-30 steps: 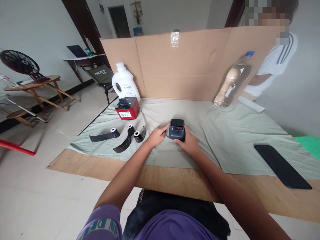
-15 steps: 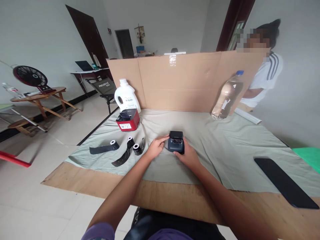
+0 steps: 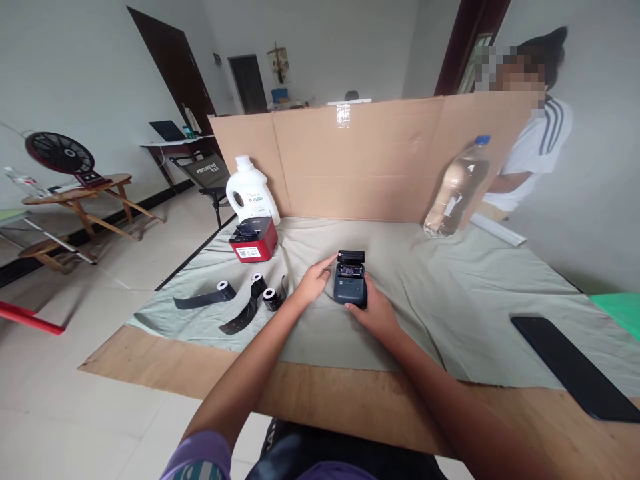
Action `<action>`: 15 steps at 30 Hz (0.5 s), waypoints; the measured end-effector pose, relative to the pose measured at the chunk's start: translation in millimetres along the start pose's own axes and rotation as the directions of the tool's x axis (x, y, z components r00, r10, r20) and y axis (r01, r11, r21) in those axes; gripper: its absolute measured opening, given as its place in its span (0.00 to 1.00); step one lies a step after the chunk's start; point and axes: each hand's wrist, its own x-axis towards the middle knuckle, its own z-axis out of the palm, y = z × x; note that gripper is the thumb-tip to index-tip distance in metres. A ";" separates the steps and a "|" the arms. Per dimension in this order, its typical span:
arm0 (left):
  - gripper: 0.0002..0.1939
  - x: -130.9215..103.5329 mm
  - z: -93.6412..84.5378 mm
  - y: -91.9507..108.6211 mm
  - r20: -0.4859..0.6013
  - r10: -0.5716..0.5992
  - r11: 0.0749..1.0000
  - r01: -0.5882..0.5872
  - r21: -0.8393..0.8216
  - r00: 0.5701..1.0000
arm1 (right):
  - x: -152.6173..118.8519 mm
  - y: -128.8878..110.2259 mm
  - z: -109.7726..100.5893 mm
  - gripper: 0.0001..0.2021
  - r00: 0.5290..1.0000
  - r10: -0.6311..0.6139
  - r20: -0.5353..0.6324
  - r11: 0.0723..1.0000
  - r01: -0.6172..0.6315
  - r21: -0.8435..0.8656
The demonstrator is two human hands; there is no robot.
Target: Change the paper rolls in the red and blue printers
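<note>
A small dark blue portable printer [image 3: 349, 291] stands on the cloth between my hands. Its black lid [image 3: 351, 257] is tipped up at the back, baring the compartment below. My right hand [image 3: 377, 308] grips the printer's right side, thumb along the front lower edge. Beside the lid's left corner, my left hand [image 3: 313, 281] stretches its index finger to touch it or almost touch it; the other fingers are loosely bent and hold nothing. To the left of that hand lie a black roll [image 3: 271, 298], another black roll [image 3: 257, 283] and a third black roll [image 3: 223, 290] with unwound tails.
A red and black boxy printer [image 3: 253, 240] and a white jug [image 3: 253, 193] stand behind the rolls. At the back rises a cardboard panel [image 3: 360, 160], with a large clear bottle [image 3: 457, 190] before it. A black phone-like slab [image 3: 570, 363] lies right. Someone in white [image 3: 530, 157] is beyond the panel.
The printer's lid has swung further up and back, showing more of the compartment. My left index finger has risen slightly with it. The right hand keeps its hold.
</note>
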 end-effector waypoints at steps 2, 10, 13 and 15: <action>0.32 7.8 1.4 -3.6 0.010 -0.006 1.000 0.006 -0.030 1.000 | -0.4 -2.6 -2.6 0.46 1.000 0.008 0.012 1.000 -0.008 0.006; 0.27 23.2 3.6 3.9 0.015 0.036 0.998 -0.037 0.046 0.999 | -1.1 -12.6 -11.7 0.46 0.994 0.056 0.092 0.998 -0.058 0.018; 0.20 33.4 -1.5 18.6 0.025 0.120 0.976 -0.122 0.179 0.992 | -1.7 -13.6 -13.1 0.46 0.995 0.050 0.091 0.999 -0.052 0.015; 0.16 43.4 -7.8 29.6 0.092 0.143 0.954 -0.162 0.254 0.985 | -2.2 -13.7 -13.8 0.46 0.996 0.048 0.079 0.998 -0.050 0.023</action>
